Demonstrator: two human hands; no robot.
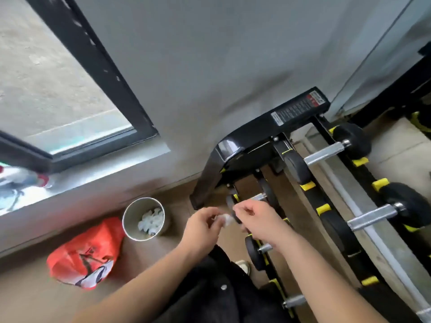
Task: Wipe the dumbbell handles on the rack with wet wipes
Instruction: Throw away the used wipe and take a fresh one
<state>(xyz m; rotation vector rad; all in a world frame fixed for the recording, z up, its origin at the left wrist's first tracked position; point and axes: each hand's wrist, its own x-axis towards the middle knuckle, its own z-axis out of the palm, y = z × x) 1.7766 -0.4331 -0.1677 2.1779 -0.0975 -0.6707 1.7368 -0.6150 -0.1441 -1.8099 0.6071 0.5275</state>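
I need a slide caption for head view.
Left hand holds a white wipe, right hand close, beside the dumbbell rack.

The blurred wipe [225,219] is mostly hidden; the rack [303,110] is cut off right.

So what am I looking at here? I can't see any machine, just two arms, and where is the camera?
There is no machine. A person works with bare hands, and the one camera sits on their head, looking forward and down, so both arms reach in from the bottom edge. The left hand pinches a crumpled white wet wipe. The right hand has its fingers curled at the wipe's other side, but blur hides whether they grip it. To the right stands a black rack with yellow pads, holding dumbbells with bare metal handles. On the floor to the left are a round metal bin with crumpled white wipes inside and an orange plastic bag. A window sits in the wall above them.
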